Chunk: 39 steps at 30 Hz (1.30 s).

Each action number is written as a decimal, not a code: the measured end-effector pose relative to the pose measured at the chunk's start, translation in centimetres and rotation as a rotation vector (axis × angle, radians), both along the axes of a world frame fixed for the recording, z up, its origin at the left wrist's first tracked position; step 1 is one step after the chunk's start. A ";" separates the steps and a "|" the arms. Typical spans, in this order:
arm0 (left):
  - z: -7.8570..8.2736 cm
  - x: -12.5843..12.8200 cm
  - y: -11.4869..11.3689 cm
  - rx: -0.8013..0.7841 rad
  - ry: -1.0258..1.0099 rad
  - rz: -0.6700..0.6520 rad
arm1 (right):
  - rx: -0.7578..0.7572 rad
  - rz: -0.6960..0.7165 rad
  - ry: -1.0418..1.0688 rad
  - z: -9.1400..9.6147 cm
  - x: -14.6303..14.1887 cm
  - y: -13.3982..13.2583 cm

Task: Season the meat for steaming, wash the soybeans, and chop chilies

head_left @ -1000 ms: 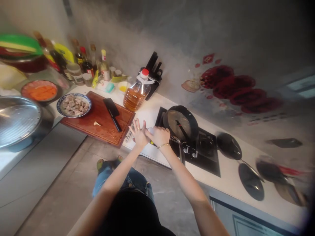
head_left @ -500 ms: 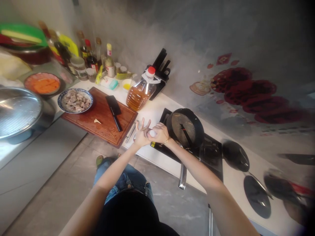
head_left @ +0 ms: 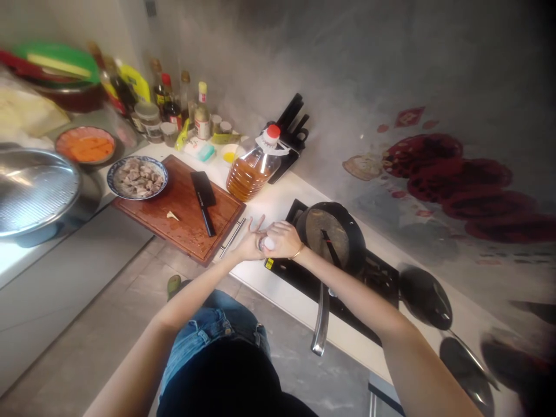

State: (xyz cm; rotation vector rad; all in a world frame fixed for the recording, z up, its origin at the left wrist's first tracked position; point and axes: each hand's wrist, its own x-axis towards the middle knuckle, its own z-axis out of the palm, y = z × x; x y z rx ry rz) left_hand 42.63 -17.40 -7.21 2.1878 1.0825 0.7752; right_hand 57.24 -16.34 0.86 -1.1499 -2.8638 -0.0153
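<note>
Both hands meet in front of the stove. My right hand (head_left: 285,238) is closed around a small whitish, round-ended container (head_left: 269,243); its exact kind is hard to make out. Against its left side lies my left hand (head_left: 248,245), with fingers stretched out and apart. Just to the right, a dark frying pan (head_left: 313,231) sits on the black stove (head_left: 295,277), with a black utensil (head_left: 330,250) in it. A wooden cutting board (head_left: 182,200) to the left bears a black cleaver (head_left: 203,200) and a small pale scrap (head_left: 172,215).
A blue-rimmed bowl of meat pieces (head_left: 137,178) rests on the board's left corner. Behind the board stand an oil jug (head_left: 249,174), a knife block (head_left: 286,159) and several seasoning bottles (head_left: 202,119). A metal basin (head_left: 39,194) and an orange-filled dish (head_left: 86,145) are farther left.
The view has shifted slightly. My hands stay together at the whitish container, and the left fingers look less widely spread than before.
</note>
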 end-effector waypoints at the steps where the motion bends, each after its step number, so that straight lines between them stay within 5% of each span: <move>1: 0.0 0.5 -0.4 0.004 -0.005 0.090 | 0.003 -0.126 -0.058 0.7 -0.4 -0.8; 4: -0.2 2.4 -1.9 0.017 -0.012 0.392 | -0.001 -0.550 -0.179 2.0 -1.8 -3.2; 6: -0.3 3.5 -2.6 0.028 -0.006 0.534 | -0.004 -0.676 -0.179 1.9 -2.4 -3.8; 8: -0.2 4.0 -2.8 0.040 0.007 0.555 | 0.034 -0.647 -0.108 1.1 -2.4 -3.5; 14: 0.1 3.1 -1.7 0.031 0.042 0.350 | 0.120 -0.376 0.091 -2.0 -0.3 -1.3; 26: 0.6 0.9 0.1 -0.046 0.008 0.000 | 0.042 0.023 0.080 -2.0 0.9 1.0; 34: 1.0 1.1 -0.7 -0.058 -0.060 0.099 | 0.143 -0.152 0.148 1.1 2.0 -2.4; 39: 4.8 -2.2 -3.0 -0.072 -0.173 0.299 | 0.012 -0.149 0.528 6.3 2.6 -1.5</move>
